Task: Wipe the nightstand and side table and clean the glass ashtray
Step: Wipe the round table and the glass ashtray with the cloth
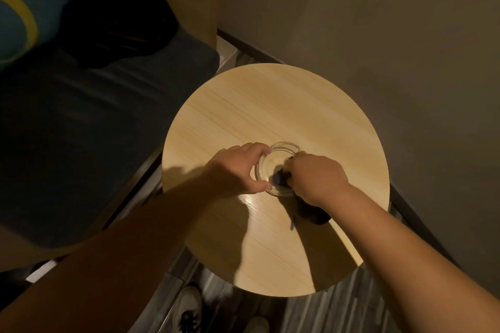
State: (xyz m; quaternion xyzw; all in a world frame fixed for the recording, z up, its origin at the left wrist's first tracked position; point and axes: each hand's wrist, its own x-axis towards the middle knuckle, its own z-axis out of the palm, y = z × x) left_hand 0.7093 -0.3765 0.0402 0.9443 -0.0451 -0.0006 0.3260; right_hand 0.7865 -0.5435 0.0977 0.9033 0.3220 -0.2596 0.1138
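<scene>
The glass ashtray (276,167) sits near the middle of the round wooden bench (276,105), a little toward its near edge. The left hand (235,167) takes a grip on the ashtray's left rim, fingers and thumb curled round it. The right hand (315,178) clutches a dark cloth (281,178), pressing it into the bowl; the cloth's tail trails under the wrist

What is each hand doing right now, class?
Left hand: closed, its grip curled round the rim of the clear round glass ashtray.
Right hand: closed, holding a dark cloth inside it.
</scene>
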